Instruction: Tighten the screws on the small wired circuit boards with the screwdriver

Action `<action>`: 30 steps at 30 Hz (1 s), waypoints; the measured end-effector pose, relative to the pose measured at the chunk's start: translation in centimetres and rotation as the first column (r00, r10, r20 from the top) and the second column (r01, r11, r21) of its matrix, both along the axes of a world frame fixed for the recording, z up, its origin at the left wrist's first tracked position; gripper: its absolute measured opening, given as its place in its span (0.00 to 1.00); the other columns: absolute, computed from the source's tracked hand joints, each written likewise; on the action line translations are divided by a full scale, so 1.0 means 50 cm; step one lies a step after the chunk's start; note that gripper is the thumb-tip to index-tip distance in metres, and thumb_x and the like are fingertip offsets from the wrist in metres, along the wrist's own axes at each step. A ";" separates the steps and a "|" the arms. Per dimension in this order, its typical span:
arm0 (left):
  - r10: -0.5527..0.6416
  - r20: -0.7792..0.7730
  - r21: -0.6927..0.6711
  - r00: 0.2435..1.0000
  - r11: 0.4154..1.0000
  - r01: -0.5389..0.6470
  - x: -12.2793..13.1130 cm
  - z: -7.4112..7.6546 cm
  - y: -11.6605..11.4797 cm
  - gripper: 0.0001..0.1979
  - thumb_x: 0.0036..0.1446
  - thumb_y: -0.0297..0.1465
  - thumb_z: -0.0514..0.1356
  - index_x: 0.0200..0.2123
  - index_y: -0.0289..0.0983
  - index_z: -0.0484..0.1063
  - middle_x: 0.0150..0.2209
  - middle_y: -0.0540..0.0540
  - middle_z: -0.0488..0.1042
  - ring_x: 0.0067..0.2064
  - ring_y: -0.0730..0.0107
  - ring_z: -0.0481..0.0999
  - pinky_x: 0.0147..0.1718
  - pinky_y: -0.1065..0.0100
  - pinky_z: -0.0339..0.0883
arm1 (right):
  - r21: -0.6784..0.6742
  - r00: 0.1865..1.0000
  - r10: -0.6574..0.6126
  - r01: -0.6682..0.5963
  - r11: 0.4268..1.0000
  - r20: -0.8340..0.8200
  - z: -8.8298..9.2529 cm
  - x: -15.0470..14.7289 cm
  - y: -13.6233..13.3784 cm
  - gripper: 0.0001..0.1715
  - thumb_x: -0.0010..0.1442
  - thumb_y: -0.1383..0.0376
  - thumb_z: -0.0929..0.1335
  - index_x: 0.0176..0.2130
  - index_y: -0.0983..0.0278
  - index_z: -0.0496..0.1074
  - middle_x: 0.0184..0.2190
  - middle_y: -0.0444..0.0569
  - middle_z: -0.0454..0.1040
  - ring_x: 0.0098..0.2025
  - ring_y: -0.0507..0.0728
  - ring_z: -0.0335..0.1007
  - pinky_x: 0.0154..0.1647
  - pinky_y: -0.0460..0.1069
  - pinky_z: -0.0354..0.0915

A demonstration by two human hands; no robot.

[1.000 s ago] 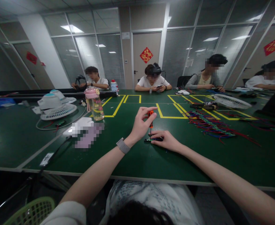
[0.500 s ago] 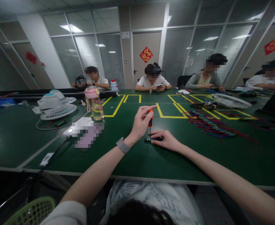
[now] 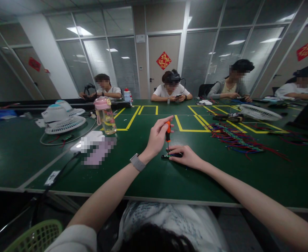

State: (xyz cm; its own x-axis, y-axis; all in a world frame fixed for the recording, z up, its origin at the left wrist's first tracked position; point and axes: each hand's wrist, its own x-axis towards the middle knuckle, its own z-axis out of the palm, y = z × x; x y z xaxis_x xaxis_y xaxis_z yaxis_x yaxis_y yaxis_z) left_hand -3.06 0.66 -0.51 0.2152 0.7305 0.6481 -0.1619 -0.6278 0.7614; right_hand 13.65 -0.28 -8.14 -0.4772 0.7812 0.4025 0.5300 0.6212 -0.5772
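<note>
My left hand (image 3: 158, 134) is closed around the handle of an orange and black screwdriver (image 3: 168, 134). The screwdriver stands nearly upright, its thin shaft pointing down at a small green circuit board (image 3: 166, 156) on the table. My right hand (image 3: 187, 156) lies low over the board and a dark part beside it, its fingers pressing them against the tabletop. The fingers cover much of these parts, and where exactly the tip touches is too small to tell.
Right of my hands lies a row of green circuit boards with red and blue wires (image 3: 235, 138). A pink-lidded bottle (image 3: 106, 117) and white fan parts (image 3: 62, 119) stand to the left on the green table (image 3: 148, 185). Several people sit across from me.
My left hand's fingers have shifted around the screwdriver handle, and more of the orange handle shows. My right hand stays in place on the board.
</note>
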 end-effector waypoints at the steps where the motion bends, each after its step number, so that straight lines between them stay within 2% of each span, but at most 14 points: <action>1: -0.025 0.012 -0.024 1.000 0.999 0.026 0.001 0.000 0.001 0.16 0.62 0.32 0.51 0.50 0.38 0.70 0.46 0.43 0.71 0.40 0.71 0.74 0.36 0.70 0.72 | -0.001 1.000 -0.001 0.001 1.000 0.001 0.000 0.000 0.000 0.12 0.53 0.63 0.71 0.39 0.60 0.79 0.47 0.52 0.76 0.49 0.61 0.73 0.53 0.57 0.67; 3: -0.014 0.002 -0.033 1.000 0.999 0.014 0.002 -0.002 0.003 0.16 0.61 0.33 0.54 0.50 0.38 0.70 0.42 0.44 0.72 0.37 0.73 0.74 0.34 0.70 0.71 | -0.003 1.000 0.000 0.000 1.000 -0.001 0.000 -0.001 0.000 0.11 0.53 0.62 0.71 0.39 0.61 0.79 0.46 0.53 0.76 0.49 0.61 0.73 0.53 0.57 0.67; 5: 0.054 -0.032 0.019 0.998 0.998 -0.054 0.001 -0.003 0.003 0.14 0.58 0.34 0.58 0.47 0.38 0.72 0.39 0.45 0.71 0.36 0.73 0.73 0.34 0.72 0.70 | 0.000 1.000 0.003 -0.003 1.000 -0.008 -0.001 -0.001 0.000 0.12 0.53 0.62 0.71 0.39 0.61 0.79 0.46 0.52 0.76 0.49 0.61 0.73 0.53 0.57 0.66; 9: 0.144 -0.068 0.103 0.987 0.985 -0.137 -0.004 0.000 -0.003 0.11 0.56 0.33 0.59 0.41 0.39 0.76 0.41 0.45 0.68 0.39 0.72 0.71 0.34 0.74 0.69 | 0.014 1.000 -0.002 0.002 1.000 -0.010 0.001 -0.001 -0.004 0.15 0.52 0.63 0.71 0.42 0.62 0.77 0.46 0.51 0.77 0.49 0.60 0.73 0.53 0.55 0.66; 11: 0.117 -0.067 0.084 0.991 0.990 -0.111 -0.007 0.003 -0.003 0.12 0.59 0.32 0.55 0.44 0.39 0.75 0.44 0.44 0.69 0.42 0.71 0.72 0.36 0.73 0.69 | 0.005 1.000 -0.015 0.015 1.000 -0.006 0.005 0.002 -0.009 0.21 0.53 0.63 0.70 0.48 0.62 0.74 0.43 0.50 0.78 0.46 0.59 0.74 0.51 0.55 0.67; 15: -0.040 0.008 -0.011 0.999 0.999 0.041 -0.005 0.000 0.004 0.17 0.61 0.29 0.49 0.50 0.38 0.71 0.50 0.43 0.70 0.45 0.67 0.74 0.41 0.67 0.71 | 0.009 1.000 -0.025 0.025 1.000 0.005 0.019 0.013 -0.026 0.26 0.56 0.63 0.68 0.54 0.62 0.64 0.36 0.47 0.79 0.39 0.57 0.76 0.47 0.54 0.67; 18: -0.054 0.054 -0.055 0.997 0.997 0.057 -0.001 -0.003 0.008 0.16 0.61 0.30 0.50 0.51 0.38 0.69 0.47 0.42 0.73 0.41 0.69 0.76 0.38 0.67 0.72 | 0.059 0.998 0.013 -0.017 0.998 0.060 0.028 0.019 -0.037 0.22 0.55 0.65 0.68 0.50 0.61 0.64 0.39 0.48 0.78 0.40 0.57 0.74 0.46 0.52 0.66; 24: 0.093 -0.019 0.030 0.996 0.995 -0.092 -0.002 -0.004 0.004 0.14 0.58 0.33 0.58 0.47 0.38 0.72 0.40 0.44 0.74 0.37 0.72 0.74 0.36 0.71 0.70 | 0.152 0.987 0.035 -0.059 0.987 0.157 0.031 0.019 -0.039 0.13 0.56 0.66 0.66 0.43 0.62 0.70 0.39 0.50 0.76 0.40 0.57 0.72 0.43 0.50 0.66; 27: 0.191 -0.063 0.125 0.980 0.975 -0.182 -0.005 -0.004 0.002 0.13 0.55 0.34 0.61 0.43 0.39 0.75 0.40 0.45 0.71 0.40 0.72 0.72 0.38 0.72 0.68 | 0.175 0.986 0.037 -0.066 0.982 0.164 0.029 0.018 -0.037 0.11 0.57 0.66 0.65 0.41 0.62 0.72 0.37 0.50 0.76 0.39 0.56 0.72 0.42 0.50 0.67; 30: 0.163 -0.064 0.123 0.984 0.980 -0.155 -0.005 -0.003 0.002 0.13 0.58 0.34 0.58 0.46 0.40 0.74 0.44 0.44 0.69 0.43 0.70 0.71 0.41 0.71 0.68 | 0.179 0.986 0.057 -0.085 0.980 0.156 0.026 0.017 -0.035 0.11 0.58 0.66 0.65 0.40 0.62 0.74 0.37 0.50 0.76 0.39 0.56 0.73 0.44 0.50 0.67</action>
State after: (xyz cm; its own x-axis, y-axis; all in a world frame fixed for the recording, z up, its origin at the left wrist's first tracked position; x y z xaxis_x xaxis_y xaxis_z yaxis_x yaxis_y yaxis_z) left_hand -3.34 0.74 -0.67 0.1528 0.6791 0.7180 0.0009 -0.7266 0.6871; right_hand 14.51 -2.03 -6.82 -0.5946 0.6621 0.4563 0.5520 0.7487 -0.3670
